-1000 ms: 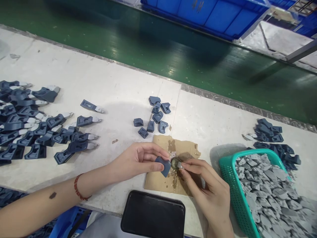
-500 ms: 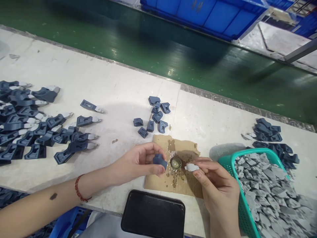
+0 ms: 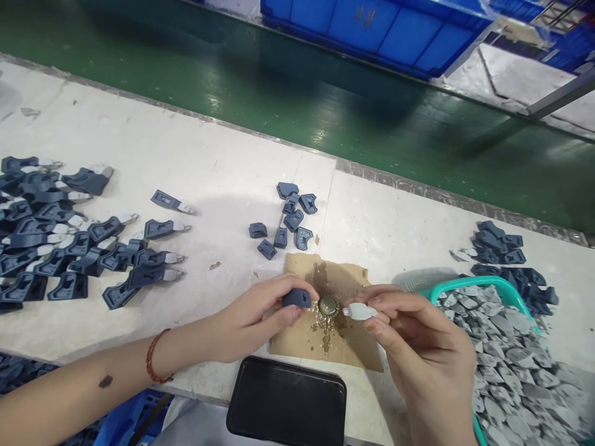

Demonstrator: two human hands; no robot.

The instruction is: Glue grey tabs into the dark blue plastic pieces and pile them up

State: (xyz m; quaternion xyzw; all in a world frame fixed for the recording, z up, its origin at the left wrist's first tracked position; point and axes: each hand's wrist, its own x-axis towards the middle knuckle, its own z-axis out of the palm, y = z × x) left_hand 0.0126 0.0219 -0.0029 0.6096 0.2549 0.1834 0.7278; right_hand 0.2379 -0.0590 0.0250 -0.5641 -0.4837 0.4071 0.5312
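My left hand pinches a dark blue plastic piece whose end with a small slot faces right. Across from it, my right hand holds a light grey leaf-shaped piece between thumb and fingers, its narrow tab pointing left. The two pieces are apart. Between and just behind them, a small round cap of clear liquid sits on a stained brown cardboard sheet.
Several loose blue pieces lie beyond the cardboard. Joined blue-and-grey pieces are heaped at left. A green basket full of grey pieces stands at right, near more blue pieces. A black phone lies at the front edge.
The blue piece has been turned in my left hand so its slotted end shows. My right hand has turned the grey piece, so its broad face and tab show.
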